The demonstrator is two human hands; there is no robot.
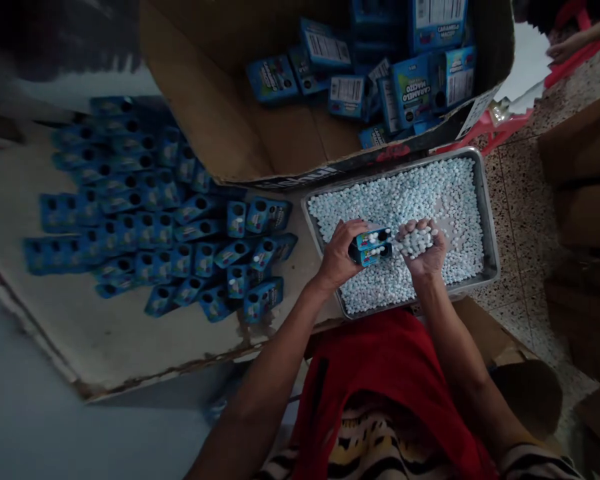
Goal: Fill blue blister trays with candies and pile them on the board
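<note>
My left hand (341, 255) is wrapped round two small blue candy boxes (371, 248), held side by side over the near left part of a metal tray (490, 233). A few white candies show at the boxes' openings. Close to their right, my right hand (425, 257) is cupped round a heap of small white candies (419, 240), its fingers toward the boxes. Beneath both hands, the tray holds a thick layer of pale white and bluish candies (395, 193), with a bare patch at its right.
Many blue boxes (145, 230) with dark round openings stand in rows on the table (155, 347). Behind the tray, a large cardboard box (280, 143) holds more blue packs (413, 90). Cartons (580, 147) are at the right, and another person's hand (563, 50) shows top right.
</note>
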